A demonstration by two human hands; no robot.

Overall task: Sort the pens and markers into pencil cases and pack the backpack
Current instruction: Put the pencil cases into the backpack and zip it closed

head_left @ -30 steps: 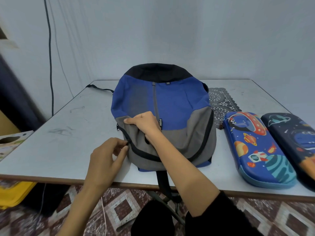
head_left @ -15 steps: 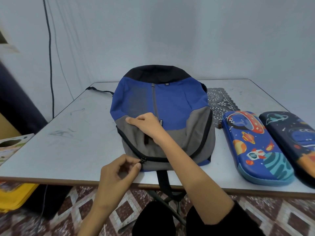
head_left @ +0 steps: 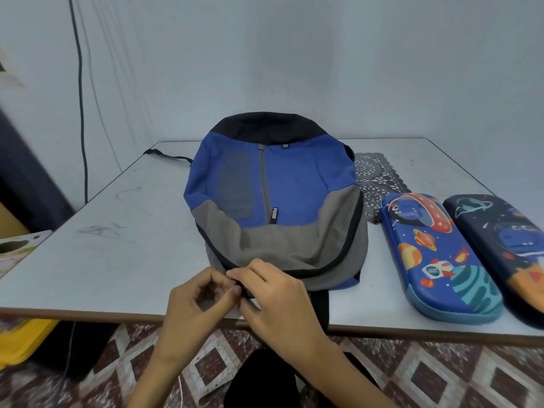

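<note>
left hand (head_left: 200,301) pinches the zip (head_left: 348,237), seemingly its pull; right hand (head_left: 282,295) pinches the bag (head_left: 294,184) edge just beside it. hold the fabric taut, draw the pull steadily away.

The left hand (head_left: 194,301) and right hand (head_left: 279,298) hide what they pinch at the near edge of the backpack (head_left: 294,187). The right frame edge cuts off the dark pencil case (head_left: 500,245), the left a yellow container (head_left: 23,340).
</note>
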